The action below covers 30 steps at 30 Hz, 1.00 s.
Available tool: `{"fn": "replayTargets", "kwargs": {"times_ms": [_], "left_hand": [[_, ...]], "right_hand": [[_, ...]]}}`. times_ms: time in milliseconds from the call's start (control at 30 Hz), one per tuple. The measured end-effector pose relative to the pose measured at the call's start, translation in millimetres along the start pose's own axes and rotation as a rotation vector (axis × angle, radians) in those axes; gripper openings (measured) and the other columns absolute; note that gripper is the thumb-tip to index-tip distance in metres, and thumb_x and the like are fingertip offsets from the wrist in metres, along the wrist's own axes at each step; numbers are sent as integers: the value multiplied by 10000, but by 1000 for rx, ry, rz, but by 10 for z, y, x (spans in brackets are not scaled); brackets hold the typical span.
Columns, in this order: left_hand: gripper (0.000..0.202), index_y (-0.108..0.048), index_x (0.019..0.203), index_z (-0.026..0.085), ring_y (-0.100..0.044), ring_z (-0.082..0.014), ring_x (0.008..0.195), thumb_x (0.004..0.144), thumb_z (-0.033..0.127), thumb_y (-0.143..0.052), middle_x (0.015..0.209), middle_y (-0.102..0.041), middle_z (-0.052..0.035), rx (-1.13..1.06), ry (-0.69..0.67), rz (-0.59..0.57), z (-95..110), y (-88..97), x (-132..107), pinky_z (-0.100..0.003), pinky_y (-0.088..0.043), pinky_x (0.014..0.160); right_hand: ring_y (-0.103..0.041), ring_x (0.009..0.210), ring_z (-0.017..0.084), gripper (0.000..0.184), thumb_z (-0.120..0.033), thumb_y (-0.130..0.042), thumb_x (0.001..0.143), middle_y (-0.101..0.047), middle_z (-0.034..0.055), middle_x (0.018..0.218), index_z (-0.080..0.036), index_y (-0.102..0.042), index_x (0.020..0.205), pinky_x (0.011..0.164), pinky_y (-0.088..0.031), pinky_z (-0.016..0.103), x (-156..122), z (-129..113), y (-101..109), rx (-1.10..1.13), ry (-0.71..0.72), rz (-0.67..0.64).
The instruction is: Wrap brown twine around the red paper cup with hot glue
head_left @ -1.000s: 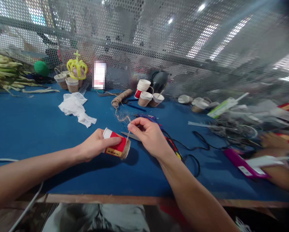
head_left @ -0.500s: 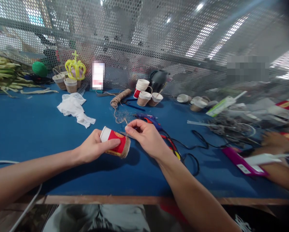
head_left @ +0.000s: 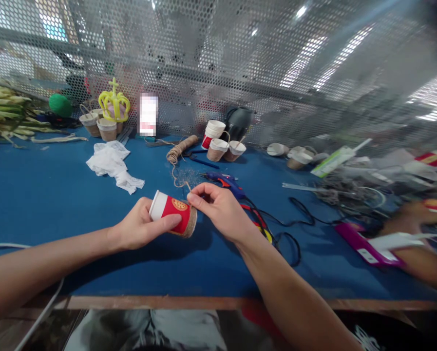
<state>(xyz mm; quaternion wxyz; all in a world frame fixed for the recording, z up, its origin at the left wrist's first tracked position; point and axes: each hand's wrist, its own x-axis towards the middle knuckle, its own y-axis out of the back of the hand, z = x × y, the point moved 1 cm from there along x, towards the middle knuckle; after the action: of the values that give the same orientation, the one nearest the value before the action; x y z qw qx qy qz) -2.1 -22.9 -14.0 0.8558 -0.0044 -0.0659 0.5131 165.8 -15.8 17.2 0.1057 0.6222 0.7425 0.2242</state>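
Note:
My left hand (head_left: 140,226) grips a red paper cup (head_left: 171,213) lying on its side just above the blue table (head_left: 39,195). The cup's bottom end, to the right, is wound with brown twine. My right hand (head_left: 218,209) pinches the twine strand (head_left: 183,185) against that end. The strand runs back across the table to a twine spool (head_left: 183,145).
A blue glue gun (head_left: 223,179) and black cables (head_left: 294,229) lie right of my hands. White cloth (head_left: 112,163), twine-wrapped cups (head_left: 221,146), a yellow crown (head_left: 114,105) and green stalks (head_left: 2,109) sit further back. Another person's hand (head_left: 411,214) works at the right over cluttered tools. Perforated metal screen (head_left: 218,58) behind.
The cup has turned in my left hand, its printed emblem now facing up. My right hand has moved slightly left and closer to the cup's wound end.

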Motion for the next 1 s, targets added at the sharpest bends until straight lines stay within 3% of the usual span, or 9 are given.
{"fn": "replayTargets", "kwargs": {"times_ms": [233,367,533,633,700,833,1000], "left_hand": [[152,-602,556,123,-389,-48,431,695,182,-615,468,-515,37,83,-67,-29,44,16,-22,-144,-365,429],[128,-627,576,121,-431,-57,446,674,202,-642,494,-556,25,-4,-5,-11,33,9,-23,-158,-391,456],[164,-636,612,113,-517,-85,471,607,267,-693,526,-607,4,-289,198,144,12,-3,53,-176,-411,463],[167,-636,639,101,-548,-93,472,621,263,-672,534,-618,-6,-382,302,275,20,23,119,-176,-408,454],[163,-631,662,96,-542,-92,451,652,258,-641,525,-611,-9,-399,344,328,21,46,153,-176,-387,425],[144,-622,720,89,-562,-104,472,701,224,-579,567,-626,-26,-430,379,367,10,71,182,-191,-405,440],[132,-623,679,87,-553,-96,459,703,208,-574,545,-622,-25,-447,354,384,19,59,169,-185,-397,439]], "right_hand": [[-446,562,93,197,-350,-579,736,-523,-20,641,-158,-554,702,552,-369,238,-4,12,-1,53,-11,-18],[-461,574,99,211,-364,-575,740,-533,-13,650,-157,-562,703,563,-381,245,13,52,-15,63,-16,-31],[-538,681,135,217,-357,-512,797,-597,35,748,-152,-580,798,628,-431,273,52,123,-9,-7,-16,30],[-548,669,140,258,-393,-476,819,-597,38,722,-155,-556,761,626,-447,280,44,105,5,-45,2,83],[-540,637,132,271,-408,-481,816,-590,28,694,-159,-550,735,603,-445,271,17,58,-3,-71,32,46],[-562,659,131,171,-334,-556,775,-626,26,742,-165,-576,791,624,-456,266,-53,-42,-76,-127,88,-71],[-580,682,139,67,-218,-581,730,-650,31,766,-172,-586,779,656,-463,274,-88,-83,-166,-256,142,10]]}}
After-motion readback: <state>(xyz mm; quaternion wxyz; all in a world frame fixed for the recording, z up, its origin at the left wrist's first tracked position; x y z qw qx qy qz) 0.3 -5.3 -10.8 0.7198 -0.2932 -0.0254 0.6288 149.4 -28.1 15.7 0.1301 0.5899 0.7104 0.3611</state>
